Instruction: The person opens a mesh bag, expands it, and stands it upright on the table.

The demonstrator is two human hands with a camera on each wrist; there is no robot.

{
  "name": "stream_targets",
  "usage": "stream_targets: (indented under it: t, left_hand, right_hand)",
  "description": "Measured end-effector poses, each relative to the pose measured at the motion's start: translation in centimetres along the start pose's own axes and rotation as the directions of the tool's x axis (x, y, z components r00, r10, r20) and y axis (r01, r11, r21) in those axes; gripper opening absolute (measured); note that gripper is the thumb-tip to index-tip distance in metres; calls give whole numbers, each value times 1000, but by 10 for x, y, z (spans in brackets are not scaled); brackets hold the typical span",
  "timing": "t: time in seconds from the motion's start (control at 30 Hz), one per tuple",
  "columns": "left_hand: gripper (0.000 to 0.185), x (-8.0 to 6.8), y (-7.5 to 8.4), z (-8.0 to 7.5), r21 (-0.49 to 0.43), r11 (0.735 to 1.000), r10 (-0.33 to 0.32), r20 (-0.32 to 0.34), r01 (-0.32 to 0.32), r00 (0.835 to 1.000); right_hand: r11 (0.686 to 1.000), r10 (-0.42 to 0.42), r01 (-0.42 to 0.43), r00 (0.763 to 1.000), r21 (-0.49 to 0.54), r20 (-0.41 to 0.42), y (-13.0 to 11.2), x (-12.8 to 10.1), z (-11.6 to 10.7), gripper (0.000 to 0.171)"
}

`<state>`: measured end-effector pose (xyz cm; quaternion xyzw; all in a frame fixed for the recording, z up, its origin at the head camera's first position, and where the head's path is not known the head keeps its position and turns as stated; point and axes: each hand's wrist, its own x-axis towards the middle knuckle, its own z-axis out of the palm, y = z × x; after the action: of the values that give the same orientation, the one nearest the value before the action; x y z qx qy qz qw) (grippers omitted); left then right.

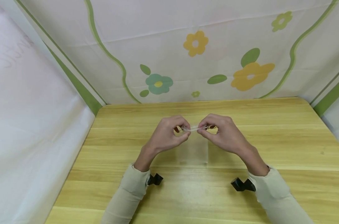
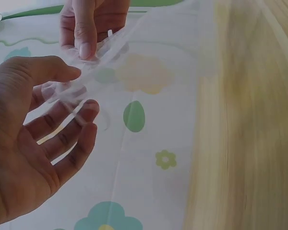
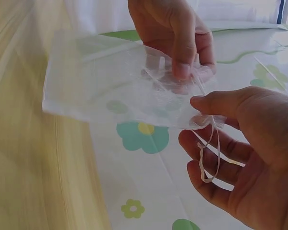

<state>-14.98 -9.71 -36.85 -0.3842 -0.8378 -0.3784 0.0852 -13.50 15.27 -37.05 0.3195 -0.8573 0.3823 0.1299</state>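
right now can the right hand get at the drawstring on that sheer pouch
Probably yes. The right hand already pinches the pouch at its gathered mouth, and the drawstring loops right over its fingers. Nothing sits between them; the left hand holds the other side.

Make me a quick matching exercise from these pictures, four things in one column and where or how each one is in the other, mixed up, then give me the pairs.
1. left hand
2. right hand
3. sheer pouch
4. table

A. light wood, under both hands
B. pinches the pouch's top at its right end
C. hangs see-through between the hands
D. pinches the pouch's top at its left end

Pairs: 1-D, 2-B, 3-C, 4-A
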Motion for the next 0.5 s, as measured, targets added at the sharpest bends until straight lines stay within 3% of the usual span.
stream_targets:
  t: [0.3, 0.5]
  left_hand:
    - [5, 0, -1, -2, 102, 993, -70, 60, 63, 996]
    - [13, -2, -4, -7, 88, 992, -89, 38, 86, 995]
  right_hand:
    - [988, -9, 13, 1000, -151, 26, 0, 0, -1, 8]
    - [982, 4, 2, 1000, -191, 28, 1, -1, -6, 10]
